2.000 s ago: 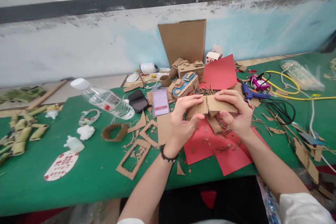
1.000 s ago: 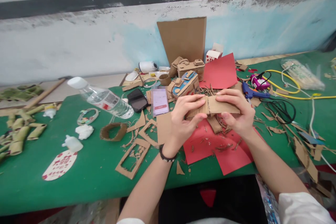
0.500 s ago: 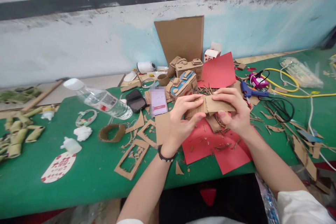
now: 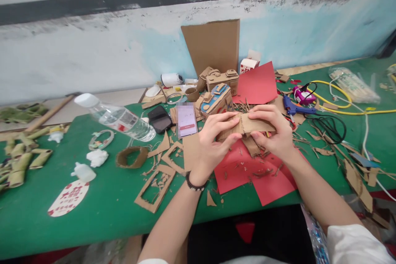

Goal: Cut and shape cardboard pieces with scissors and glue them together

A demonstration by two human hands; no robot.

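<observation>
Both my hands grip one brown cardboard piece [image 4: 253, 124] with a folded seam near its middle, held above red paper sheets [image 4: 247, 171] on the green table [image 4: 108, 202]. My left hand [image 4: 210, 144], with a black bead bracelet on the wrist, pinches the left half. My right hand [image 4: 275, 132] wraps its fingers over the right half, thumb underneath. Cardboard scraps lie just below the piece.
A phone with a lit screen [image 4: 186, 120], a black phone [image 4: 159, 118], a water bottle on its side [image 4: 116, 117], cardboard frames [image 4: 154, 187], a cardboard ring [image 4: 132, 156], cardboard camera models [image 4: 216, 90], a blue glue gun [image 4: 297, 109] and yellow and black cables [image 4: 334, 119] crowd the table.
My hands keep their grip on the cardboard piece with only slight finger shifts. The view has drifted a little to the right.
</observation>
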